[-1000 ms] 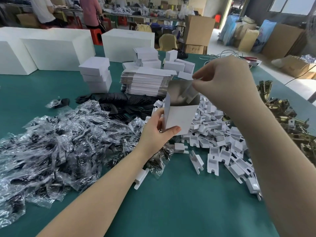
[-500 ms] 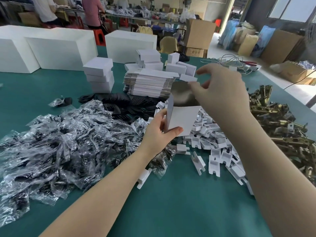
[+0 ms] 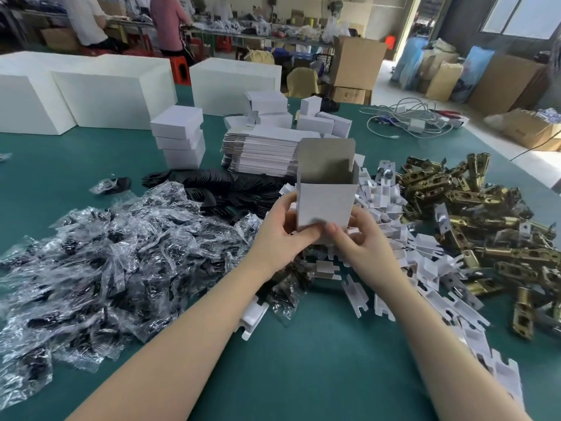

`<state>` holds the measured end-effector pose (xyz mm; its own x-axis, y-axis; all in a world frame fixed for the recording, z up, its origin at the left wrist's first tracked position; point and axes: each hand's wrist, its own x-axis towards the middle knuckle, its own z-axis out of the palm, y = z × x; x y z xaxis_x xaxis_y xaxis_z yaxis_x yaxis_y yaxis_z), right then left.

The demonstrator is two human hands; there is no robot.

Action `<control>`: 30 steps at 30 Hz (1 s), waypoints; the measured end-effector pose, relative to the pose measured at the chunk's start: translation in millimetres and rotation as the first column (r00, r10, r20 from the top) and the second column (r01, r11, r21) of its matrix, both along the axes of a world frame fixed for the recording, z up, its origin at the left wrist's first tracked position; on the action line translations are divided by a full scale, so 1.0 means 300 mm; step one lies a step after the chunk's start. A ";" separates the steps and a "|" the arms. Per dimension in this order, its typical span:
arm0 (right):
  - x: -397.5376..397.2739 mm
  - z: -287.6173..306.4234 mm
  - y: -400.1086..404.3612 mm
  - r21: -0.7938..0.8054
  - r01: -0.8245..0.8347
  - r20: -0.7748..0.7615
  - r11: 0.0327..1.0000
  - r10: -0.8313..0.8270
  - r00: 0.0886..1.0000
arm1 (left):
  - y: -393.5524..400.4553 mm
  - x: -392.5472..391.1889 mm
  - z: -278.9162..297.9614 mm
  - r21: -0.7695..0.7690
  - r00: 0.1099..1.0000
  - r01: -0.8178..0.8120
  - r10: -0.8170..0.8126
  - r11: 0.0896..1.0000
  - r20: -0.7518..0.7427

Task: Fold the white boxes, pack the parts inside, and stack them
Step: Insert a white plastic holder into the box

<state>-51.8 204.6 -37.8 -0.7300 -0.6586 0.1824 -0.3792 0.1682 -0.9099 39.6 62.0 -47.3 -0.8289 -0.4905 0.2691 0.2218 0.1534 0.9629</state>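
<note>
I hold a small white box [image 3: 325, 199] upright above the green table [image 3: 303, 375], its top open and the grey lid flap standing up at the back. My left hand [image 3: 280, 230] grips its lower left side. My right hand [image 3: 355, 238] grips the lower right, thumb pressed on the bottom edge. Behind it lies a stack of flat white box blanks [image 3: 267, 153]. Folded white boxes [image 3: 179, 136] are stacked at the back left. Bagged black parts [image 3: 106, 253] are heaped on the left, white card inserts [image 3: 409, 256] on the right, brass latches [image 3: 491, 226] at the far right.
Black plastic plates [image 3: 218, 186] lie behind the bags. Big white cartons [image 3: 100, 92] stand along the far edge, loose small boxes [image 3: 318, 120] and cables [image 3: 409, 120] beyond the blanks. People work at tables in the background. Bare green table surface lies between my forearms.
My right hand has come down from the box's top flap to its lower right edge. The box now stands squared up and open, turned to face me.
</note>
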 end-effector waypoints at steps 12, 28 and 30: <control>0.014 -0.019 -0.043 -0.416 -0.063 0.517 0.907 0.293 0.804 | -0.018 0.013 0.121 -0.154 0.961 0.128 -0.084 0.980 0.265; -0.011 -0.038 -0.018 -0.418 -0.066 0.552 0.906 0.311 0.774 | -0.526 0.014 0.228 -0.686 0.379 0.645 0.639 0.336 0.670; -0.011 -0.040 -0.019 -0.412 -0.074 0.547 0.908 0.312 0.777 | -0.548 0.016 0.229 -0.686 0.403 0.651 0.619 0.325 0.674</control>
